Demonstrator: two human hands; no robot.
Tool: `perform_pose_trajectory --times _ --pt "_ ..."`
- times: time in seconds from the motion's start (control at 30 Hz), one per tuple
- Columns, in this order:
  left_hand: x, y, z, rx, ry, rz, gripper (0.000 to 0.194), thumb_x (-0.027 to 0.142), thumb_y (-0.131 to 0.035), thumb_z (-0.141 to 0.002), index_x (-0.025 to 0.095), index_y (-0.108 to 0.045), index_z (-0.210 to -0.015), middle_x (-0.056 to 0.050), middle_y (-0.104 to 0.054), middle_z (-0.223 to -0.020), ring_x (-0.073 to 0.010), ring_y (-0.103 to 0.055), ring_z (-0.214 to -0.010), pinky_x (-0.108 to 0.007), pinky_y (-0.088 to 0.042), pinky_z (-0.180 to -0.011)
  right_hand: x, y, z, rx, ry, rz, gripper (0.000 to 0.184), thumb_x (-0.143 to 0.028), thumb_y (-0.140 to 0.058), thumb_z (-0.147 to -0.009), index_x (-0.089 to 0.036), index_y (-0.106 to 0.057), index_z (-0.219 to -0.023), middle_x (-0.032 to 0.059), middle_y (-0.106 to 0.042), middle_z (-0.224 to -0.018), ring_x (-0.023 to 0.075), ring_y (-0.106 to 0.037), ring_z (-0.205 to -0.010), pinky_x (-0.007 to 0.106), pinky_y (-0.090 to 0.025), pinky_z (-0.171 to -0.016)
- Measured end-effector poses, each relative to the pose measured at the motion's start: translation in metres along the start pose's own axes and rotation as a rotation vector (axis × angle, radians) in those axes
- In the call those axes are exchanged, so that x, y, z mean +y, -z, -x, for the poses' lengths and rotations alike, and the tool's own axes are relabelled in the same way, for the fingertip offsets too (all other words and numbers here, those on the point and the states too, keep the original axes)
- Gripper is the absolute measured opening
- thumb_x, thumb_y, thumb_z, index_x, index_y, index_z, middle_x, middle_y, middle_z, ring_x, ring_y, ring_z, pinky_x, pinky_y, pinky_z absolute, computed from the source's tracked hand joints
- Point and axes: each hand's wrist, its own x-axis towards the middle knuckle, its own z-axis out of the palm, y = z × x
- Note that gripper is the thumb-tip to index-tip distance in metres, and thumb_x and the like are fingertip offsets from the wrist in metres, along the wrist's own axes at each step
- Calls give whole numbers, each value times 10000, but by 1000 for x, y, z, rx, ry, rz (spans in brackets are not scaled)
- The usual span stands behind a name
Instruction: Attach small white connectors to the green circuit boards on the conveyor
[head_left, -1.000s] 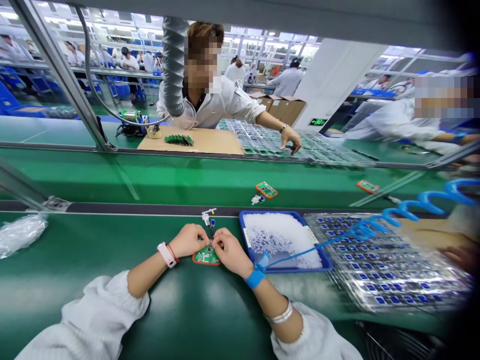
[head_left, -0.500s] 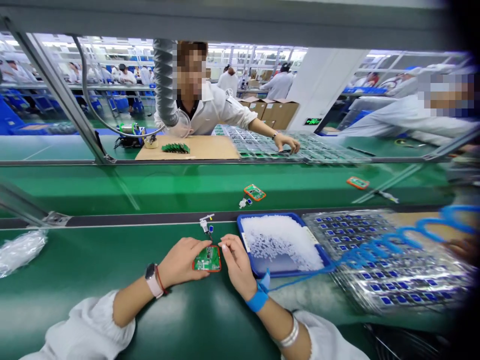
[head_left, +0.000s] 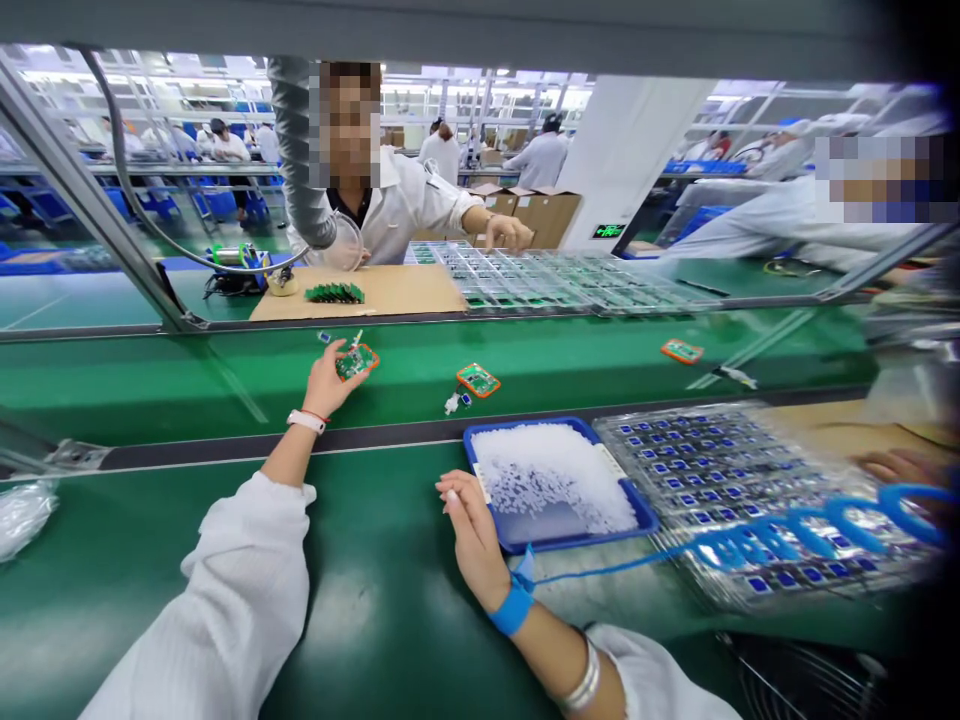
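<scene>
My left hand (head_left: 328, 377) is stretched forward over the green conveyor belt (head_left: 187, 375), shut on a small green circuit board in an orange frame (head_left: 356, 360) with a wired part dangling from it. My right hand (head_left: 469, 525) rests on the near green bench beside the blue tray (head_left: 570, 540); its fingers are loosely curled, thumb near forefinger, and I cannot make out anything in them. A blue wrist strap (head_left: 512, 607) with a coiled blue cord sits on my right wrist.
The blue tray holds several small white parts (head_left: 551, 475). Clear trays of blue components (head_left: 750, 500) lie to the right. Two more orange-framed boards (head_left: 478, 380) (head_left: 682, 351) lie on the belt. A person in white works across the belt at trays (head_left: 555, 280). A plastic bag (head_left: 22, 510) lies at left.
My left hand has lifted the board from the bench and carried it forward over the belt. My right hand has let go and stayed near the blue tray.
</scene>
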Motion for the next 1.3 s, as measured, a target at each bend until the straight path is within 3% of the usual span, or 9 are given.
perform_pose_trajectory --times 0.17,0.33,0.43,0.57,0.67,0.87,1.0,1.13,1.3 --pt "-26 -11 11 -120 20 -208 582 396 -722 -656 156 -527 -1148 -148 -609 -1077 -319 -549 -1044 -465 -417 -901 1 0 -1 -27 -39 -15 281 -417 -392 -909 -228 -599 -883 71 -533 -1030 194 -521 -953 351 -456 -794" --pt "60 -59 28 -240 -117 -232 534 599 -470 -821 131 -573 -1058 -146 -613 -1048 -282 -552 -1011 -402 -410 -897 2 -2 -1 -29 -59 -28 301 -429 -387 -908 -224 -602 -863 65 -532 -1012 187 -524 -928 344 -454 -792" --pt "113 -97 33 -326 -100 -358 602 613 -562 -756 110 -550 -1088 -170 -599 -1052 -314 -541 -996 -397 -427 -821 3 -1 -2 -20 -64 -15 317 -440 -380 -908 -223 -602 -846 62 -530 -1005 184 -522 -929 341 -448 -812" --pt "128 -123 25 -373 -41 -469 437 442 -576 -815 88 -569 -1072 -194 -587 -1070 -322 -530 -1016 -386 -426 -782 4 0 -3 -27 -76 -10 348 -456 -370 -910 -222 -615 -828 64 -531 -1006 186 -520 -928 347 -439 -832" --pt "110 -114 14 -412 -80 -470 232 236 -523 -846 128 -611 -1032 -148 -623 -1024 -267 -564 -957 -349 -425 -769 2 0 -4 -48 -84 -16 353 -466 -389 -900 -215 -619 -805 66 -533 -995 189 -518 -924 355 -432 -842" --pt "56 -62 -3 -382 -106 -522 294 66 -452 -803 201 -633 -992 -88 -639 -1009 -262 -520 -1041 -377 -390 -857 -2 0 -3 -58 -102 -40 349 -462 -401 -898 -205 -613 -794 63 -527 -990 186 -514 -929 351 -421 -853" --pt "44 -49 3 -240 19 -579 265 217 -388 -893 107 -578 -1041 -187 -573 -1085 -308 -505 -1058 -402 -398 -850 -2 1 -3 -82 -105 -29 334 -444 -397 -903 -206 -608 -798 65 -519 -1000 186 -509 -960 343 -415 -862" --pt "53 -60 20 -241 104 -601 544 572 -511 -806 105 -525 -1086 -185 -588 -1027 -330 -553 -967 -370 -449 -738 -7 2 -2 -99 -59 -5 295 -399 -415 -903 -203 -599 -784 64 -519 -968 181 -516 -947 333 -421 -848" --pt "38 -52 24 -226 136 -526 537 501 -631 -747 123 -493 -1103 -171 -605 -1018 -317 -564 -985 -362 -456 -777 -23 15 0 -111 80 37 170 -304 -455 -894 -210 -574 -817 59 -516 -970 169 -523 -919 301 -438 -762"
